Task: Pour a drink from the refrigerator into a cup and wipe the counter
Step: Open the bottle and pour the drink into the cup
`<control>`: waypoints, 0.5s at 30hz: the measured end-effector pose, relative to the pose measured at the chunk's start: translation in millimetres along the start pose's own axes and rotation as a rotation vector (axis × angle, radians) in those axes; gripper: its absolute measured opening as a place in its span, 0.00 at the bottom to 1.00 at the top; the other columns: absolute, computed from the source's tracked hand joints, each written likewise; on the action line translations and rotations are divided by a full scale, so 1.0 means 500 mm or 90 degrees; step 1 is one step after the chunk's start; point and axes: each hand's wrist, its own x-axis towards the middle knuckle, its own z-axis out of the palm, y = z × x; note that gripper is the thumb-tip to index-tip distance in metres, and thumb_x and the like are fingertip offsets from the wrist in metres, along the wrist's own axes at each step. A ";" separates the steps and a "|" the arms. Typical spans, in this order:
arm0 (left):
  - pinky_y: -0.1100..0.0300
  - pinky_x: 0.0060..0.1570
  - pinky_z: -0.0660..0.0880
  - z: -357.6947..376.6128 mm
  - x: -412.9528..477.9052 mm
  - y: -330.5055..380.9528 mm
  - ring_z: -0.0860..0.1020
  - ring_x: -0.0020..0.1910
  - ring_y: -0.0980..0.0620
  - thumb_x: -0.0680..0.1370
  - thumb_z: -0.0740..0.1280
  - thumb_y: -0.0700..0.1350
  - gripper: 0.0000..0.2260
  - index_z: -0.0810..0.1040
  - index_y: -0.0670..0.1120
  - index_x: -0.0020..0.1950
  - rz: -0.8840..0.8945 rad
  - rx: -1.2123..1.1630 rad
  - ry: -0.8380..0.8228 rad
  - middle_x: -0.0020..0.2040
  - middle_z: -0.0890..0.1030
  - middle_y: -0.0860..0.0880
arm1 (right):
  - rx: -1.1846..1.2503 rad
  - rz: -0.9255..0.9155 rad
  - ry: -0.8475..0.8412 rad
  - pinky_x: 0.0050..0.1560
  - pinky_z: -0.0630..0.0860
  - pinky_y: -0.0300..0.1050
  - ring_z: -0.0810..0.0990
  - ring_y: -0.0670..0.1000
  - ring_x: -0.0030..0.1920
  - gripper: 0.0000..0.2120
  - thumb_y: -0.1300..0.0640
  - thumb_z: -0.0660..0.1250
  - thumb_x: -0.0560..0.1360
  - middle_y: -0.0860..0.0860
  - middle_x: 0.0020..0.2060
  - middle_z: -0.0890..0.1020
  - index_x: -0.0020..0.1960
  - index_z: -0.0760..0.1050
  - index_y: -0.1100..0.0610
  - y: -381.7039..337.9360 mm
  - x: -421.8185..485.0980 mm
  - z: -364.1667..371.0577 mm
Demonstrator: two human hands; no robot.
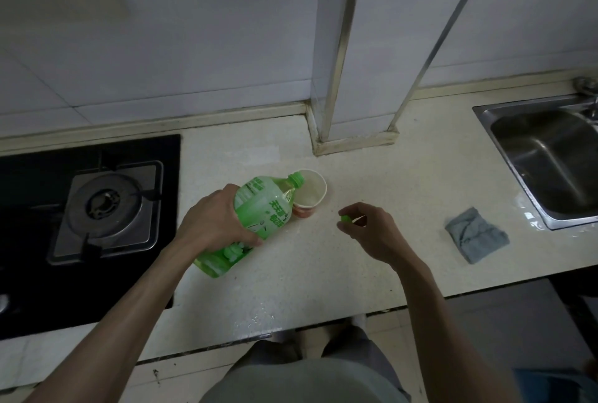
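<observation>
Head view is showing the bottle [259,218] tipping at the cup [309,195], its long axis running from down-left of the cup up to the rim. The left hand [216,224] is gripping the bottle's middle. The right hand [369,231], right of the cup, is pinching the cap [345,218]. The cloth [475,236] is lying well right of the cup. Honestly can't tell if anything's flowing, it's too dim.
</observation>
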 end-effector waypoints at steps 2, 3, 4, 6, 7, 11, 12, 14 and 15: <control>0.54 0.46 0.77 0.000 0.000 -0.001 0.78 0.48 0.52 0.58 0.81 0.58 0.38 0.69 0.52 0.63 0.002 0.011 -0.002 0.51 0.79 0.53 | 0.001 -0.004 -0.002 0.45 0.78 0.38 0.80 0.46 0.44 0.13 0.56 0.69 0.76 0.51 0.51 0.81 0.59 0.77 0.57 -0.001 0.001 0.000; 0.54 0.46 0.77 0.000 0.000 -0.002 0.78 0.48 0.52 0.58 0.81 0.58 0.38 0.69 0.52 0.63 0.002 0.013 -0.003 0.51 0.78 0.53 | 0.002 -0.005 -0.003 0.46 0.79 0.38 0.81 0.46 0.44 0.13 0.56 0.69 0.76 0.51 0.51 0.81 0.59 0.77 0.57 -0.002 0.002 0.000; 0.55 0.46 0.77 0.000 0.000 -0.001 0.78 0.48 0.52 0.58 0.81 0.58 0.38 0.69 0.52 0.63 0.002 0.015 -0.003 0.51 0.78 0.53 | 0.003 -0.006 -0.004 0.46 0.79 0.39 0.81 0.46 0.45 0.13 0.56 0.69 0.76 0.51 0.51 0.81 0.59 0.77 0.57 -0.002 0.001 0.001; 0.55 0.46 0.76 0.000 -0.001 -0.001 0.78 0.48 0.52 0.59 0.81 0.58 0.37 0.69 0.52 0.63 0.002 0.018 -0.003 0.52 0.78 0.53 | 0.004 -0.008 -0.005 0.47 0.79 0.39 0.81 0.46 0.44 0.12 0.56 0.69 0.76 0.51 0.51 0.81 0.59 0.77 0.57 -0.001 0.001 0.000; 0.55 0.46 0.76 0.001 -0.002 -0.001 0.78 0.48 0.52 0.59 0.81 0.58 0.37 0.69 0.52 0.63 0.001 0.020 -0.003 0.52 0.78 0.53 | 0.004 -0.010 -0.005 0.47 0.79 0.39 0.81 0.47 0.44 0.12 0.56 0.69 0.76 0.51 0.51 0.81 0.59 0.77 0.57 -0.001 0.000 0.000; 0.55 0.46 0.77 0.002 -0.005 -0.001 0.78 0.48 0.52 0.58 0.81 0.58 0.37 0.69 0.53 0.63 -0.004 0.017 -0.001 0.51 0.78 0.53 | 0.003 -0.014 -0.007 0.47 0.79 0.40 0.81 0.48 0.45 0.12 0.56 0.69 0.76 0.52 0.51 0.81 0.59 0.77 0.58 -0.001 -0.002 -0.002; 0.55 0.46 0.77 0.002 -0.007 -0.001 0.78 0.47 0.52 0.58 0.81 0.58 0.37 0.69 0.53 0.63 -0.005 0.015 0.001 0.51 0.79 0.53 | 0.004 -0.015 -0.007 0.47 0.79 0.40 0.81 0.47 0.45 0.12 0.56 0.69 0.76 0.52 0.51 0.81 0.59 0.77 0.58 -0.001 -0.002 -0.002; 0.55 0.46 0.77 0.002 -0.009 0.000 0.78 0.47 0.52 0.58 0.81 0.57 0.37 0.69 0.53 0.63 -0.005 0.013 0.003 0.51 0.79 0.53 | 0.004 -0.015 -0.007 0.46 0.79 0.39 0.81 0.47 0.44 0.13 0.56 0.69 0.76 0.51 0.51 0.81 0.59 0.77 0.57 -0.002 -0.003 -0.002; 0.55 0.46 0.77 0.002 -0.010 0.000 0.78 0.47 0.52 0.58 0.81 0.57 0.37 0.69 0.53 0.63 -0.005 0.011 0.003 0.51 0.79 0.53 | 0.004 -0.016 -0.007 0.45 0.78 0.39 0.81 0.46 0.44 0.13 0.55 0.69 0.76 0.51 0.51 0.82 0.59 0.78 0.57 -0.002 -0.003 -0.002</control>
